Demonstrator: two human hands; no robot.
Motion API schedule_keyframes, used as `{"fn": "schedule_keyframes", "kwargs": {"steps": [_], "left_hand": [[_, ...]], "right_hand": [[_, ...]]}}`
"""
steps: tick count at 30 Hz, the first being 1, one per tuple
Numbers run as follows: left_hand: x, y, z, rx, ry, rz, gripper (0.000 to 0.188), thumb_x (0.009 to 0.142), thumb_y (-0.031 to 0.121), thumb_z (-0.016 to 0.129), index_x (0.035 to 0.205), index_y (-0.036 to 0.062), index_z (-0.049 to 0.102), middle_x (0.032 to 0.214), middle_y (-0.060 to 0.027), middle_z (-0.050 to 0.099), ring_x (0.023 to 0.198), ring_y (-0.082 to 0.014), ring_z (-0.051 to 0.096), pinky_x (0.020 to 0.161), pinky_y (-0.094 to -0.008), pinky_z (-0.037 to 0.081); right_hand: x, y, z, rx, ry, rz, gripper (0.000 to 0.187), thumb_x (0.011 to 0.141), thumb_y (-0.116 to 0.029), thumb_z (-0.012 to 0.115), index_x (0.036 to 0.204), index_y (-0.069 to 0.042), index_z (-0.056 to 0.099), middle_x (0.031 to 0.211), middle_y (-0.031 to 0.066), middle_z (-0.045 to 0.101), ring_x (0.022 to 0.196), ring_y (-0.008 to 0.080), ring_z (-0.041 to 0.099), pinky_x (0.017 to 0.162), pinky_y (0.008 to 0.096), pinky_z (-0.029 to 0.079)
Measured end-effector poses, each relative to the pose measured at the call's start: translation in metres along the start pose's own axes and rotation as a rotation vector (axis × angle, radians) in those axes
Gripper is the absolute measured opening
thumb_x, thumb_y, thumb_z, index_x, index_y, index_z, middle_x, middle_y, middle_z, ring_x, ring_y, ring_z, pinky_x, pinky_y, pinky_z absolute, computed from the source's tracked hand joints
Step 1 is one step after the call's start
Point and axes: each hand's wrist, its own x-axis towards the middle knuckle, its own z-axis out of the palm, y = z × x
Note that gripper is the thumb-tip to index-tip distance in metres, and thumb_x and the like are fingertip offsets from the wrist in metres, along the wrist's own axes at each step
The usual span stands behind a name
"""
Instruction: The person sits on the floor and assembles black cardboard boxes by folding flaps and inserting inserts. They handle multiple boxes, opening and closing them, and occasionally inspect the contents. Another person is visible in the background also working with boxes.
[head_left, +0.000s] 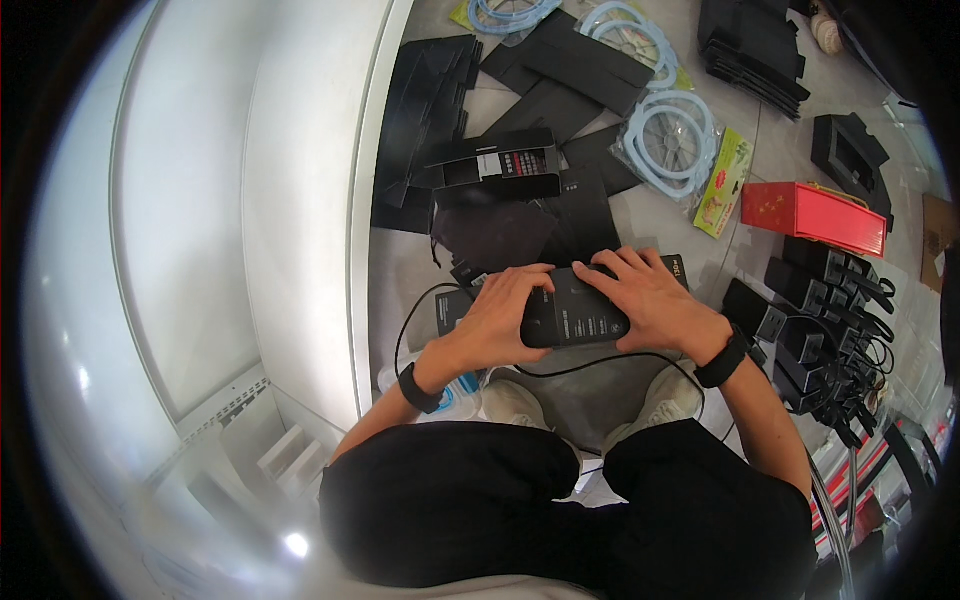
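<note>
Between my two hands is a black printed cardboard box [572, 312], low in front of my knees. My left hand [503, 312] grips its left end, thumb on the near side and fingers over the far edge. At the right end, my right hand [650, 300] is wrapped round it in the same way. Beneath or behind it lies another long black box [674, 268], partly covered by my hands. Just beyond, an open black box [497, 165] with a printed inner flap stands by a dark pouch [495, 232]. A black cable [620, 358] loops below my hands.
Flattened black boxes [425, 115] are piled at the far left beside a white cabinet [300, 200]. Bagged light-blue rings [672, 145] lie farther off. To the right are a red box [815, 215] and a cluster of black devices with cables [825, 335]. My shoes [655, 400] flank the near floor.
</note>
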Motion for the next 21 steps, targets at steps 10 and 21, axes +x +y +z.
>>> {"fn": "schedule_keyframes", "kwargs": {"steps": [10, 21], "left_hand": [[-0.0019, 0.0001, 0.0027, 0.019, -0.004, 0.003, 0.077, 0.061, 0.015, 0.086, 0.127, 0.0102, 0.047, 0.143, -0.0174, 0.051, 0.129, -0.0376, 0.05, 0.107, -0.0456, 0.038], [-0.0027, -0.0024, 0.006, -0.014, -0.023, 0.017, 0.077, 0.062, 0.014, 0.086, 0.127, 0.0091, 0.046, 0.145, -0.0198, 0.049, 0.13, -0.0398, 0.048, 0.112, -0.0476, 0.036]], "right_hand": [[0.0025, -0.0017, 0.0023, -0.109, -0.064, -0.002, 0.11, 0.054, -0.024, 0.094, 0.151, -0.009, 0.044, 0.133, 0.01, 0.05, 0.125, 0.0304, 0.049, 0.104, 0.0442, 0.038], [0.0005, 0.0033, 0.0046, 0.002, 0.023, -0.05, 0.102, 0.055, -0.025, 0.088, 0.148, -0.009, 0.05, 0.131, 0.0102, 0.052, 0.123, 0.0304, 0.049, 0.104, 0.0436, 0.037]]}}
